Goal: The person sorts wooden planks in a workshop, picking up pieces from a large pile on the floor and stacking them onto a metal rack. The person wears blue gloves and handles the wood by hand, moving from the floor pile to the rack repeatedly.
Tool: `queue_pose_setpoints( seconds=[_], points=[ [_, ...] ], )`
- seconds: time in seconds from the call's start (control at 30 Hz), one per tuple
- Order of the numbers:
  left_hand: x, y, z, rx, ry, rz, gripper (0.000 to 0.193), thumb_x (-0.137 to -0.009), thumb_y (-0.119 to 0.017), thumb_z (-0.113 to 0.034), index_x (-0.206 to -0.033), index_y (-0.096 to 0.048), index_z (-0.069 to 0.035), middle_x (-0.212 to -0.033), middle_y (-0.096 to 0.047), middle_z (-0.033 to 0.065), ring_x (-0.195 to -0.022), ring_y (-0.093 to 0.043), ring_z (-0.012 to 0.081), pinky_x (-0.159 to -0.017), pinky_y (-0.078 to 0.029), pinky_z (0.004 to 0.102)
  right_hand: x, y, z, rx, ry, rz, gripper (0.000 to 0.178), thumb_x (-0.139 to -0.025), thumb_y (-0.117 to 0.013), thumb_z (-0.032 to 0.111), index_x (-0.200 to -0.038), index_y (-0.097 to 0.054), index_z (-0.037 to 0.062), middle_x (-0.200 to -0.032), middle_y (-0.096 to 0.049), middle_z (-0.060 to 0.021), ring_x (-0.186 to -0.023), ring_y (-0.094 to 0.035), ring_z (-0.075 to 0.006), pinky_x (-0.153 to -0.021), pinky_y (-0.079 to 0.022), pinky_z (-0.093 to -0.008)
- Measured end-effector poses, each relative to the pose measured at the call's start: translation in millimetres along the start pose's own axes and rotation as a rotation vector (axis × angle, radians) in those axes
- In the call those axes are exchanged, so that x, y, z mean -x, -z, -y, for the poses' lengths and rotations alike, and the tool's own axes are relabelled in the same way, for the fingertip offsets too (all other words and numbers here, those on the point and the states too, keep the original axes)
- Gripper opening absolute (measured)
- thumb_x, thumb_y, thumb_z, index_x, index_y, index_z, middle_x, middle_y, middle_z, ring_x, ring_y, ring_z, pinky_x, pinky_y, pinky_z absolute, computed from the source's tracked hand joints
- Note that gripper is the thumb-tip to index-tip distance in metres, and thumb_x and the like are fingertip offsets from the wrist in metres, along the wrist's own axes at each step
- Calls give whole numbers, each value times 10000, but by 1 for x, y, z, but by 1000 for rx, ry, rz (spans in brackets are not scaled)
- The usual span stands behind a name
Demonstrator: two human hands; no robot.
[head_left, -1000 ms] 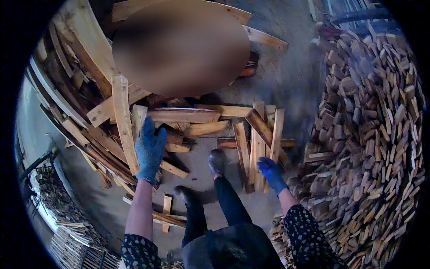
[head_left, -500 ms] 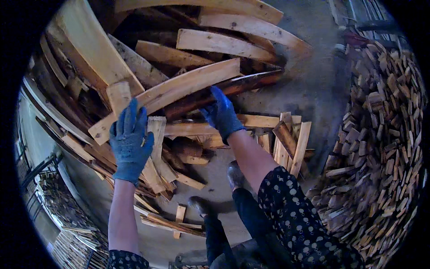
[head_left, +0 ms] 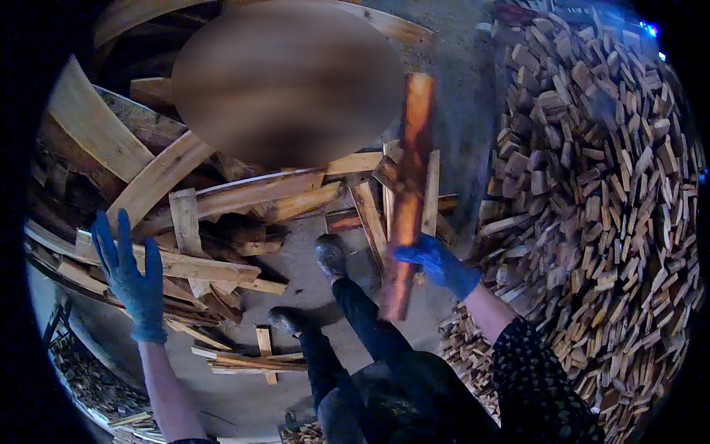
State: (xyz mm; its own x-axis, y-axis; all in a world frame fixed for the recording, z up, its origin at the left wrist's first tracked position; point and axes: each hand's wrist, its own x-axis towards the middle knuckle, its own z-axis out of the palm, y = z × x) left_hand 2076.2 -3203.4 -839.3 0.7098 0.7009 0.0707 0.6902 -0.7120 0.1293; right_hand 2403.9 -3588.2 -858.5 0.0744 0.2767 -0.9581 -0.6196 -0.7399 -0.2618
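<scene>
Reddish-brown board (head_left: 416, 111), one: clasped by right hand (head_left: 440, 268) over the small board stack (head_left: 431, 194), left hand (head_left: 133, 287) apart, fingers spread; step, seemingly stacking; setting down calls for lengthwise alignment.

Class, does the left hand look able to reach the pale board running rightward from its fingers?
Probably yes: the left hand is open, seems empty, and nothing visible lies over the pale board, though depth is uncertain.
</scene>
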Motion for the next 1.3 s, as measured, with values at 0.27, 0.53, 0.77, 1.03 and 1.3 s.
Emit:
queue_pose_setpoints(
  seconds=[0.27, 0.53, 0.77, 1.03, 1.3],
  points=[
    [-38, -54, 55, -291, -6, 109, 672, -775, -687, -280, -1362, -412, -104, -1394, -383, 173, -1288, -350, 370, -1055, -325, 451, 23, 106, -171, 340, 77, -465, 503, -793, -712, 198, -1226, -530, 19, -1085, -616, -57, -964, -585, -176, -873, -469, -309],
    [-35, -37, 30, -380, 66, 249, 738, -661, -766, -338, -1305, -459, -146, -1239, -478, 106, -1158, -451, 315, -995, -356, 443, -69, -37, -68, 764, 618, -314, 551, -832, -664, 259, -1293, -477, 22, -1268, -532, -194, -1154, -533, -312, -979, -414, -383],
    [-46, -27, 29, -316, 55, 273, 711, -641, -775, -302, -1277, -491, -163, -1117, -542, 93, -1052, -498, 305, -918, -386, 448, -156, -208, 170, 1141, 1580, -403, 505, -777, -646, 283, -1218, -516, 76, -1183, -564, -175, -1100, -539, -338, -927, -432, -454],
    [-23, -28, 34, -97, 74, 105, 494, -674, -744, -283, -1125, -580, -164, -982, -579, 57, -945, -546, 271, -872, -402, 412, -148, -243, 203, 1674, 1297, -156, 439, -761, -657, 368, -1107, -579, 110, -1112, -588, -130, -817, -619, -340, -687, -503, -442],
    [17, 11, 21, 265, 264, -255, 480, -827, -642, -101, -1279, -501, -23, -1304, -520, 137, -1219, -470, 286, -1028, -361, 379, -84, -148, 137, 1355, 1003, 241, 341, -823, -643, 356, -843, -649, 15, -811, -636, -156, -692, -611, -287, -651, -468, -390]
  ],
)
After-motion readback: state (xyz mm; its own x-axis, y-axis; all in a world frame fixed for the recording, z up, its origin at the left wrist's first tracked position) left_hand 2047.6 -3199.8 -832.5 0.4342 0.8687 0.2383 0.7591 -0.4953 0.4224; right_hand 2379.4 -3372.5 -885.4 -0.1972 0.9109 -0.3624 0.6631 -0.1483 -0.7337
